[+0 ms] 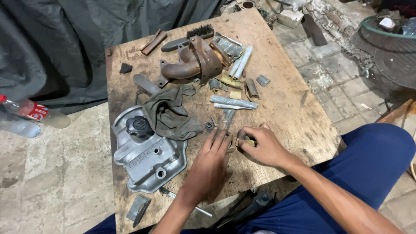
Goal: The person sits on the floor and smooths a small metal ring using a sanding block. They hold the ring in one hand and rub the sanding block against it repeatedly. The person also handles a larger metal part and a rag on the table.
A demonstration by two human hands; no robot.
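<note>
Brass-coloured strip (pixel 248 142) pinched in right hand (pixel 264 149); left hand (pixel 210 167) flat beside it (fingers outstretched)

Counted on the wooden surface (pixel 299 117): one grey cast engine cover (pixel 149 158), carrying one black round cap (pixel 138 127). One crumpled grey rag (pixel 169 113). One rusty brown cast pipe fitting (pixel 193 65). One black-bristled brush (pixel 190 37). One small dark nut (pixel 209 125). Flat metal strips and offcuts scattered at centre: roughly a dozen, exact number not resolvable. Two hands, left (pixel 208 167) and right (pixel 262 147). On the floor at left: two plastic bottles (pixel 30 113).
</note>
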